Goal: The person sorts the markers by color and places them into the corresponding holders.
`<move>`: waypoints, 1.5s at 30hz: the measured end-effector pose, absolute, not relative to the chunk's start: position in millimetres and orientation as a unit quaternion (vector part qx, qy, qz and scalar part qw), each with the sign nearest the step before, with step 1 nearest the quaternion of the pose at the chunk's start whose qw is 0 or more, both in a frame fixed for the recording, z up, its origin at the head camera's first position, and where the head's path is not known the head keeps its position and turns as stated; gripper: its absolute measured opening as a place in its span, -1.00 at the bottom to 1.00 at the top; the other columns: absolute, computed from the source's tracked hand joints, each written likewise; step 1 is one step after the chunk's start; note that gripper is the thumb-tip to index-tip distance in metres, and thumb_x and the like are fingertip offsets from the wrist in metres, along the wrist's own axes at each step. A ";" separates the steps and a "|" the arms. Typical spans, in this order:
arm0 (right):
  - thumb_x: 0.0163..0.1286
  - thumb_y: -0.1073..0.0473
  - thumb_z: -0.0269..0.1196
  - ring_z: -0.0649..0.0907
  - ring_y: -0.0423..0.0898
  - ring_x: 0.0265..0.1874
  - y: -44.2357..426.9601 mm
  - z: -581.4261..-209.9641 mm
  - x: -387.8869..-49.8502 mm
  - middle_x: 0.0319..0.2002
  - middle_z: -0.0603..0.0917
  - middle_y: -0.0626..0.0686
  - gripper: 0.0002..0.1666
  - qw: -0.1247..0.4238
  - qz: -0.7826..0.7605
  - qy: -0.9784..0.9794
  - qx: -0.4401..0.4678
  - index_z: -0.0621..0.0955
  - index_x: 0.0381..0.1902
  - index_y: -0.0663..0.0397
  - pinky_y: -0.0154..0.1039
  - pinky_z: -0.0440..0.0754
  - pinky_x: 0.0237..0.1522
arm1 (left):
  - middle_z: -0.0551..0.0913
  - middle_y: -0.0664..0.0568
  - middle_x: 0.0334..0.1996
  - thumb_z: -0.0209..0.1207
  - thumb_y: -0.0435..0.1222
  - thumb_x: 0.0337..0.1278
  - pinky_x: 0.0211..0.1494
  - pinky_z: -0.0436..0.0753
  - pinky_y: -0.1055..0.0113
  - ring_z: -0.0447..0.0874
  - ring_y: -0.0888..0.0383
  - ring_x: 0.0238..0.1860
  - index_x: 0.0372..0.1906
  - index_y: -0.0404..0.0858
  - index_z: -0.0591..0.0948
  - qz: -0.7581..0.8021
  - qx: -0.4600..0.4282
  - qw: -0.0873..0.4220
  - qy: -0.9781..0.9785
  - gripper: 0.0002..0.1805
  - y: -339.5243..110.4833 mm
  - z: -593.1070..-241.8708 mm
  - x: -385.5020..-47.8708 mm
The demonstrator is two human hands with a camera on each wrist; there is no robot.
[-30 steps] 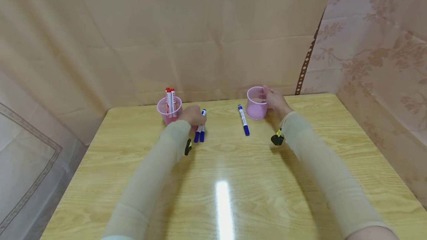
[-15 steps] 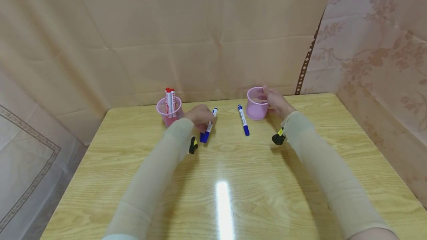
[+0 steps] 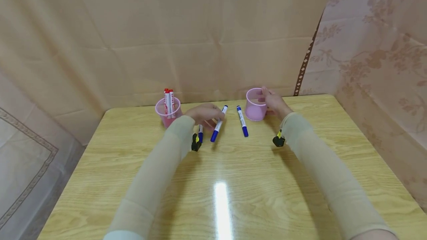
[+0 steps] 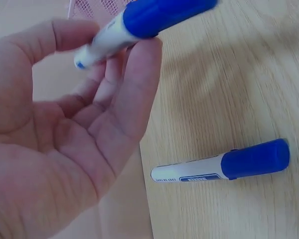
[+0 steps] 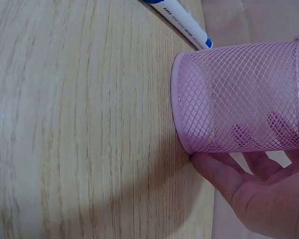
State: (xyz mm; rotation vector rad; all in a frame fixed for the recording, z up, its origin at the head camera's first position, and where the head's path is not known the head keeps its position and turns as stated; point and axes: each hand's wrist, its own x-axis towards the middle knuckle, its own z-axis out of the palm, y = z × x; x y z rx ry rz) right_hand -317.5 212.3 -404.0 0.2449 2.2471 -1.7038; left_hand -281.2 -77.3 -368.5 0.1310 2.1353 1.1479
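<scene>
My left hand (image 3: 205,114) pinches a blue-capped whiteboard marker (image 4: 162,17) between thumb and fingertips, its cap toward the table's front. Below that hand a second blue-capped marker (image 4: 219,167) lies on the table, partly hidden by the hand in the head view. With my right hand (image 3: 276,103) I grip the right side of a pink mesh pen cup (image 5: 239,94), which stands upright on the table. No pens show inside this cup. Just left of it lies a third blue-capped marker (image 3: 242,121).
Another pink mesh pen cup (image 3: 168,121) stands at the back left, holding several red-capped markers (image 3: 169,101). The wooden table (image 3: 260,184) ends at a beige curtain (image 3: 186,43) behind the cups.
My left hand has moved right and picked one blue-capped marker from the pair, carrying it along. The other marker of the pair stays on the table. My right hand keeps holding the cup in place.
</scene>
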 end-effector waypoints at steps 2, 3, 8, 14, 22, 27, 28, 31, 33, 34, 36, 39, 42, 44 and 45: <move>0.61 -0.36 -0.33 0.33 0.22 0.42 212.2 -403.8 -317.2 0.46 0.34 0.23 -0.19 0.152 -0.590 0.788 0.082 0.31 0.51 0.01 0.21 0.35 0.36 | 0.61 -0.14 0.04 0.30 -0.15 0.28 -0.09 0.75 0.14 0.69 -0.09 -0.06 0.18 -0.26 0.53 0.442 0.061 0.357 0.821 -0.53 -75.3 -366.8 -281.7; 0.61 -0.36 -0.34 0.33 0.22 0.42 212.4 -403.8 -317.1 0.46 0.34 0.23 -0.18 0.151 -0.587 0.791 0.080 0.32 0.51 0.02 0.22 0.35 0.35 | 0.61 -0.15 0.03 0.31 -0.16 0.28 -0.10 0.75 0.14 0.69 -0.09 -0.05 0.17 -0.27 0.53 0.444 0.065 0.363 0.816 -0.55 -74.3 -366.6 -282.2; 0.62 -0.35 -0.34 0.35 0.21 0.41 211.6 -404.6 -316.5 0.44 0.37 0.24 -0.20 0.134 -0.578 0.802 0.069 0.34 0.48 0.05 0.22 0.39 0.32 | 0.59 -0.19 0.01 0.24 -0.22 0.32 0.00 0.72 0.05 0.68 -0.12 -0.05 0.21 -0.36 0.49 0.458 0.074 0.378 0.801 -0.54 -69.0 -366.1 -282.2; 0.63 -0.32 -0.33 0.37 0.22 0.39 209.8 -404.1 -313.5 0.41 0.39 0.26 -0.21 0.117 -0.571 0.810 0.068 0.36 0.47 0.08 0.22 0.45 0.28 | 0.53 -0.23 -0.01 0.14 -0.30 0.35 0.12 0.66 -0.07 0.68 -0.17 -0.05 0.19 -0.42 0.41 0.492 0.070 0.371 0.784 -0.58 -63.1 -369.2 -280.7; 0.63 -0.33 -0.31 0.39 0.19 0.39 208.1 -405.1 -312.6 0.40 0.41 0.25 -0.21 0.117 -0.568 0.811 0.072 0.37 0.46 0.07 0.21 0.47 0.26 | 0.51 -0.23 0.02 0.09 -0.35 0.32 0.04 0.70 -0.01 0.70 -0.14 -0.08 0.08 -0.28 0.35 0.526 0.067 0.357 0.769 -0.69 -57.2 -370.8 -278.8; 0.63 -0.33 -0.31 0.38 0.21 0.38 209.3 -403.4 -313.5 0.41 0.41 0.24 -0.22 0.115 -0.563 0.815 0.075 0.36 0.46 0.05 0.22 0.43 0.28 | 0.53 -0.18 -0.10 0.06 -0.37 0.31 -0.08 0.75 0.09 0.70 -0.08 -0.20 0.00 -0.30 0.38 0.537 0.084 0.350 0.763 -0.77 -52.2 -369.5 -279.9; 0.63 -0.34 -0.31 0.37 0.22 0.38 209.7 -403.4 -313.4 0.41 0.40 0.24 -0.22 0.115 -0.560 0.817 0.074 0.36 0.47 0.05 0.23 0.43 0.29 | 0.54 -0.17 -0.12 0.06 -0.37 0.31 -0.09 0.75 0.10 0.70 -0.07 -0.22 -0.01 -0.30 0.38 0.540 0.087 0.349 0.761 -0.78 -50.9 -369.4 -280.2; 0.63 -0.34 -0.32 0.37 0.23 0.38 209.9 -404.2 -313.8 0.41 0.40 0.25 -0.21 0.117 -0.562 0.815 0.075 0.35 0.47 0.06 0.23 0.43 0.29 | 0.54 -0.19 -0.12 0.06 -0.36 0.30 -0.09 0.75 0.11 0.69 -0.06 -0.22 -0.01 -0.30 0.38 0.550 0.092 0.347 0.754 -0.77 -47.2 -369.7 -280.8; 0.62 -0.34 -0.31 0.38 0.22 0.38 209.5 -404.9 -314.3 0.40 0.41 0.25 -0.21 0.119 -0.566 0.813 0.075 0.36 0.46 0.06 0.23 0.44 0.28 | 0.55 -0.26 -0.04 0.06 -0.36 0.31 -0.04 0.74 0.07 0.69 -0.10 -0.18 0.03 -0.30 0.38 0.567 0.086 0.339 0.746 -0.75 -45.1 -369.7 -281.9; 0.62 -0.34 -0.31 0.38 0.21 0.38 209.1 -405.3 -314.4 0.40 0.41 0.25 -0.21 0.120 -0.569 0.810 0.074 0.36 0.46 0.06 0.23 0.44 0.28 | 0.56 -0.30 0.00 0.06 -0.36 0.33 -0.02 0.73 0.06 0.69 -0.14 -0.14 0.05 -0.30 0.37 0.577 0.084 0.331 0.742 -0.74 -44.4 -369.8 -282.6; 0.62 -0.33 -0.30 0.38 0.20 0.39 208.4 -406.3 -315.0 0.41 0.40 0.25 -0.21 0.122 -0.574 0.807 0.072 0.35 0.47 0.07 0.22 0.45 0.28 | 0.55 -0.39 0.09 0.06 -0.36 0.35 0.00 0.72 0.03 0.68 -0.21 -0.07 0.09 -0.32 0.37 0.602 0.079 0.312 0.731 -0.72 -43.1 -370.3 -284.1; 0.63 -0.33 -0.29 0.38 0.19 0.39 208.7 -407.5 -315.7 0.41 0.40 0.24 -0.23 0.121 -0.576 0.805 0.075 0.36 0.47 0.05 0.22 0.45 0.28 | 0.53 -0.46 0.16 0.06 -0.36 0.36 -0.05 0.74 0.06 0.66 -0.29 0.02 0.11 -0.33 0.38 0.632 0.079 0.286 0.716 -0.71 -41.0 -370.2 -285.6; 0.63 -0.33 -0.30 0.36 0.19 0.40 210.6 -408.1 -316.5 0.42 0.39 0.24 -0.22 0.120 -0.574 0.806 0.076 0.34 0.49 0.03 0.23 0.43 0.29 | 0.57 -0.44 0.09 0.08 -0.37 0.33 -0.13 0.76 0.10 0.66 -0.30 0.02 0.10 -0.32 0.40 0.645 0.082 0.279 0.707 -0.70 -38.6 -369.4 -286.8; 0.62 -0.34 -0.30 0.37 0.19 0.40 212.0 -407.9 -317.2 0.42 0.39 0.23 -0.22 0.119 -0.575 0.806 0.077 0.34 0.49 0.02 0.23 0.43 0.29 | 0.60 -0.38 0.02 0.09 -0.36 0.31 -0.15 0.76 0.11 0.68 -0.28 -0.02 0.10 -0.30 0.40 0.646 0.084 0.283 0.704 -0.69 -36.5 -368.4 -287.8; 0.62 -0.34 -0.30 0.37 0.20 0.39 212.8 -407.5 -317.5 0.42 0.39 0.23 -0.22 0.119 -0.575 0.806 0.077 0.34 0.49 0.02 0.23 0.43 0.29 | 0.62 -0.34 -0.02 0.09 -0.37 0.30 -0.16 0.76 0.11 0.69 -0.26 -0.04 0.11 -0.30 0.41 0.646 0.085 0.284 0.703 -0.68 -35.5 -367.5 -288.1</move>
